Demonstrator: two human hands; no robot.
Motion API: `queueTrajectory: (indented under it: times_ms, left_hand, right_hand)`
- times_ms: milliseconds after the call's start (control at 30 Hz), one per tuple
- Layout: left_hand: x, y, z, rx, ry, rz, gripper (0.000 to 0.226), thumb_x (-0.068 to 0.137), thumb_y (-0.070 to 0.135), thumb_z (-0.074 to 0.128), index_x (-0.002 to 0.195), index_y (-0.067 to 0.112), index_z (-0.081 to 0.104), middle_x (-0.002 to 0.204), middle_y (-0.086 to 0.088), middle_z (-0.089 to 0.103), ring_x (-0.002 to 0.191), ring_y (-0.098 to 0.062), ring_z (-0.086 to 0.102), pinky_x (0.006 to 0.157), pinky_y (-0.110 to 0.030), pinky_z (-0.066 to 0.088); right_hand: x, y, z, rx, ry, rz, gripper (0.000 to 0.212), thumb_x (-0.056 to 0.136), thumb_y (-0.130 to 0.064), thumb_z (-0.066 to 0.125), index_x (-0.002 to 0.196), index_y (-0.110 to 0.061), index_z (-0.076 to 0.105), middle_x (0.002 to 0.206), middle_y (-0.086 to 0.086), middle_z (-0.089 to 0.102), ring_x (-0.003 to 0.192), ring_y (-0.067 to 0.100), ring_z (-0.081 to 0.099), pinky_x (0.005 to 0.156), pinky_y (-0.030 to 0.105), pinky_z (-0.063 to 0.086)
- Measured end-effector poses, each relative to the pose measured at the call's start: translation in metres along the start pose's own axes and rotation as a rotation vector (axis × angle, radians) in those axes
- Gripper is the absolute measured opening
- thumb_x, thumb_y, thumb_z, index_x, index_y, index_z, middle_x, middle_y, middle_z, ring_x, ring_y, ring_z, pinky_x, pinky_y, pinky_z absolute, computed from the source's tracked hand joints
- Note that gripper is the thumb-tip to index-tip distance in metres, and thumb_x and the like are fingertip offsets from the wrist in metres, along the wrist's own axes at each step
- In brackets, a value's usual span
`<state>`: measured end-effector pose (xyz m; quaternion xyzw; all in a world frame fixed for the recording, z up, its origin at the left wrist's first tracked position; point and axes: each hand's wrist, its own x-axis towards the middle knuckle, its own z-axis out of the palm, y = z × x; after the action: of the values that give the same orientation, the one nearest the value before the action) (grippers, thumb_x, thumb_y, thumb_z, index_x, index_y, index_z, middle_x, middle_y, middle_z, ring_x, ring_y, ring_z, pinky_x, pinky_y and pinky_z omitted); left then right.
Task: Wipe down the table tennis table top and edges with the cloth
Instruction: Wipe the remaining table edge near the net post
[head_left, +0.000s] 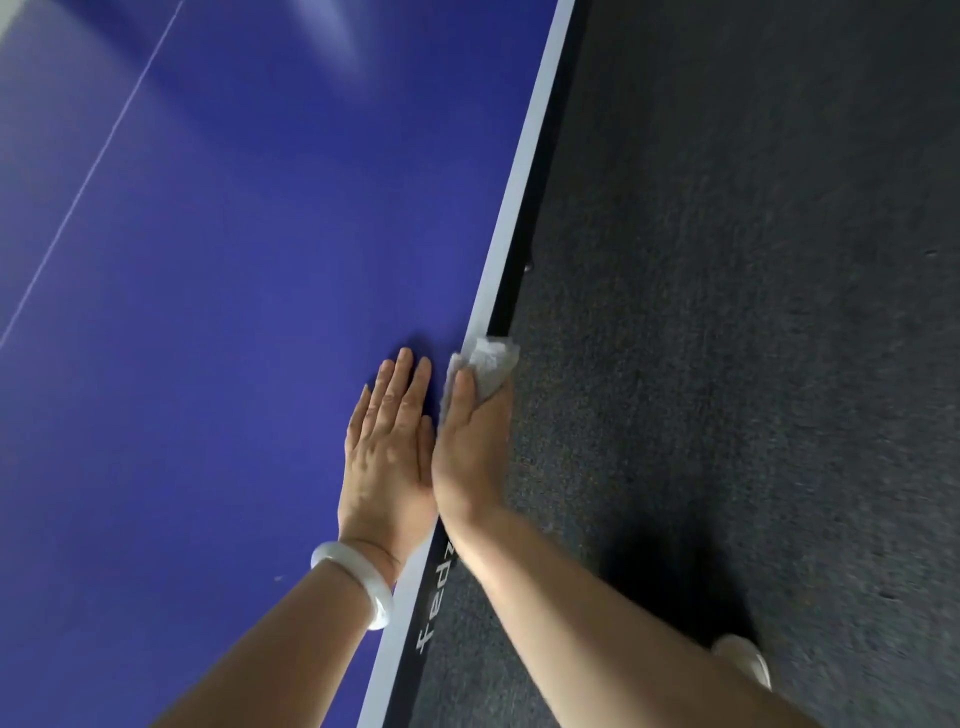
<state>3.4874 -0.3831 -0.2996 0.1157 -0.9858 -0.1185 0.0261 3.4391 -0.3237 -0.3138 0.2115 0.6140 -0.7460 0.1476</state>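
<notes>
Fingers of right hand (470, 452) behind cloth (491, 358)

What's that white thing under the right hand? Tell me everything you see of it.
A small white cloth, crumpled and soft-looking, thin like fabric or a wipe. It is bunched over the side edge of the table tennis table, covering the white border stripe and dark side face. The right hand grips it there, thumb on top; only the part beyond the hand shows.
</notes>
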Motion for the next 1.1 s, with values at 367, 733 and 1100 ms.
queueTrajectory:
  times_ms: [367,733,1100]
  left_hand:
    - [0.0,-0.008,0.004,-0.042,0.012,0.016,0.053,0.101,0.027,0.024,0.153,0.016,0.031,0.161,0.006,0.021,0.15,-0.009,0.012,0.122,-0.038,0.013]
    - [0.0,-0.009,0.005,-0.062,0.014,-0.009,0.051,0.102,0.016,0.028,0.153,0.015,0.031,0.161,0.007,0.02,0.15,-0.005,0.012,0.123,-0.036,0.012]
    - [-0.001,-0.01,0.007,-0.066,0.042,0.033,0.05,0.103,0.02,0.027,0.152,0.013,0.034,0.16,0.003,0.023,0.15,-0.007,0.015,0.123,-0.035,0.013]
  right_hand:
    - [0.067,-0.012,0.0,0.058,-0.163,0.114,0.075,0.1,-0.047,0.047,0.156,-0.007,0.017,0.157,0.015,0.033,0.145,0.027,0.033,0.118,0.044,0.028]
    - [-0.034,0.033,-0.023,0.174,-0.262,0.274,0.054,0.102,-0.034,0.047,0.149,-0.013,0.028,0.138,0.007,0.053,0.122,0.008,0.055,0.107,0.027,0.043]
    - [-0.089,0.073,-0.029,0.224,-0.134,0.147,0.017,0.106,-0.019,0.04,0.112,-0.033,0.047,0.114,-0.02,0.057,0.102,-0.027,0.052,0.085,-0.005,0.035]
